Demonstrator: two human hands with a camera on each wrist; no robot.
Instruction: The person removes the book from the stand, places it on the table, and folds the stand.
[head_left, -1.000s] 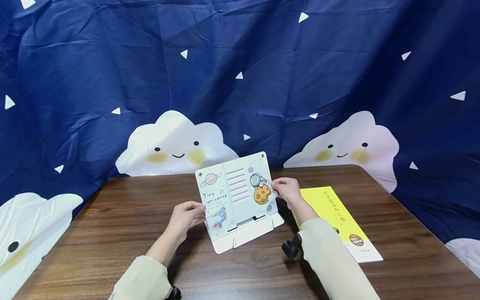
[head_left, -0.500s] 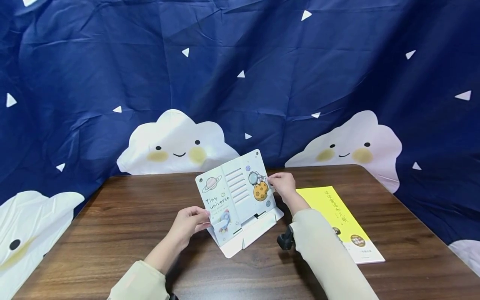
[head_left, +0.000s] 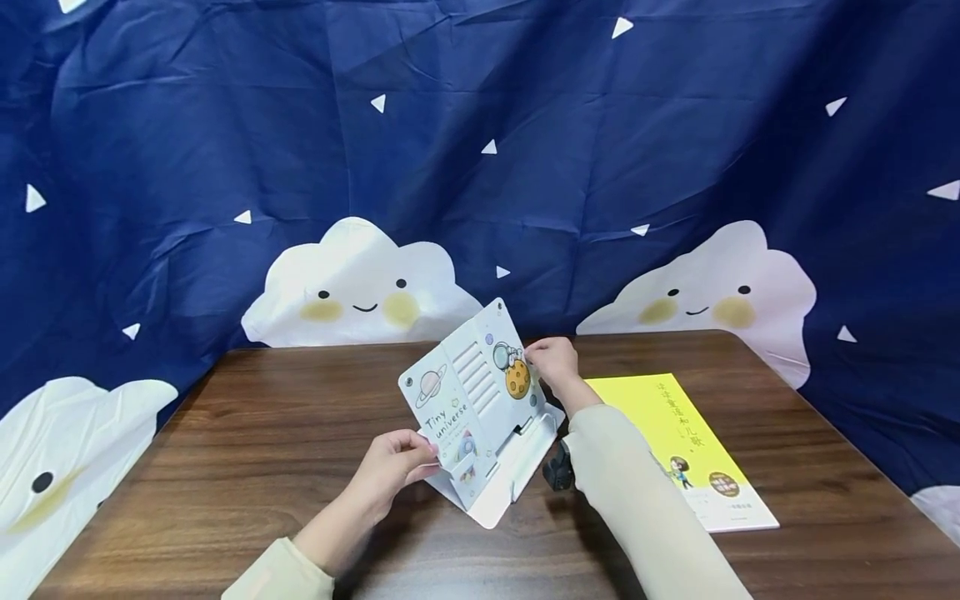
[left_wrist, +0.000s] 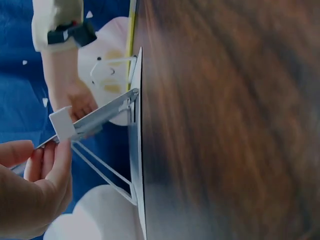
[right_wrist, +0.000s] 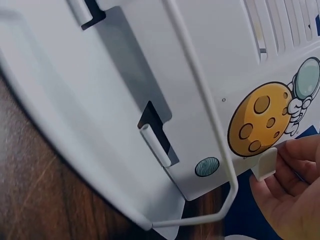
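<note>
A white metal book stand point(head_left: 483, 396) printed with a planet, a rocket and an astronaut stands on the table, angled so its front faces right. My left hand point(head_left: 390, 467) pinches the left edge of its tilted back panel, near the rocket. On the panel's right edge, beside the orange moon, my right hand point(head_left: 557, 367) has a pinching grip. In the left wrist view, the base plate point(left_wrist: 137, 165) lies along the table, with the panel raised above it. A small white side clip point(right_wrist: 266, 164) sits at the right fingers, and a wire page holder point(right_wrist: 205, 92) crosses the panel's front.
A yellow book point(head_left: 678, 425) lies flat to the right of the stand, partly hidden by my right sleeve. The brown wooden table point(head_left: 292, 417) ends at a dark blue cloth point(head_left: 420, 167) with cloud faces.
The book stand has turned, its left side swinging nearer to me and its right side going back. My left hand has moved nearer and rightward, my right hand slightly leftward; both keep their grip.
</note>
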